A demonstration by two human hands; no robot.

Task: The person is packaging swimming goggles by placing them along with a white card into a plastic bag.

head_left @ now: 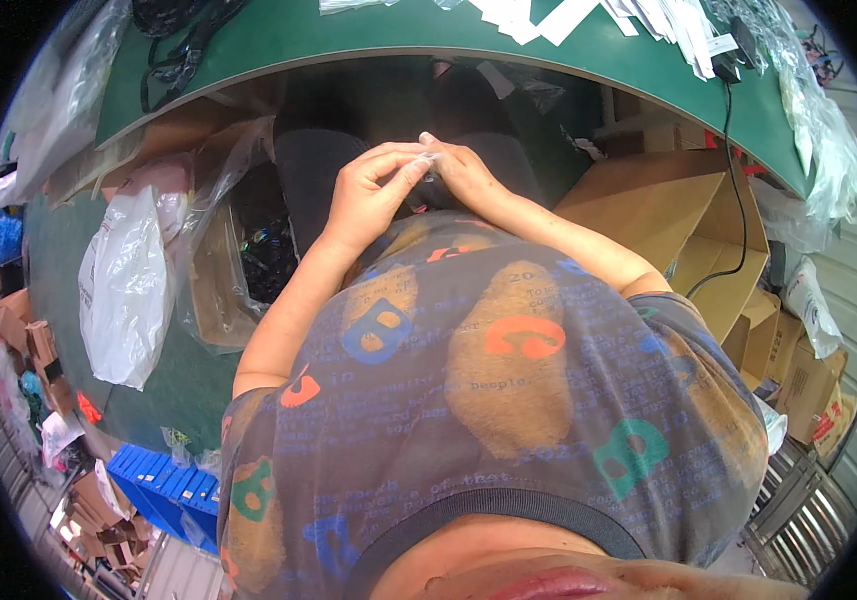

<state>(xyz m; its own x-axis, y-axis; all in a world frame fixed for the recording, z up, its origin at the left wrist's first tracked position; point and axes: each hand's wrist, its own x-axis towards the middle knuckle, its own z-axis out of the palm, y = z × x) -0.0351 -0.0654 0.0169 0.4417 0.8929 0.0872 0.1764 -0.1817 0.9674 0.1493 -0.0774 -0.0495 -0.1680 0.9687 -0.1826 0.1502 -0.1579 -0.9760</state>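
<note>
Close together over my lap, both hands meet fingertip to fingertip. My left hand (381, 190) is closed, its thumb and index finger pinched on a small clear piece (435, 162) that looks like thin plastic. From the other side, my right hand (466, 176) has its fingers closed on the same piece. Most of the piece is hidden by the fingers, so its exact kind does not show. Below the hands are my dark trouser legs (321, 170), partly under the table.
The green table (379, 28) curves ahead, with white paper strips (564, 20) and a black cable (731, 130). An open cardboard box (649, 205) stands right. Left are a white plastic bag (127, 290), a plastic-lined carton (217, 280) with dark shiny contents, and blue bins (161, 485).
</note>
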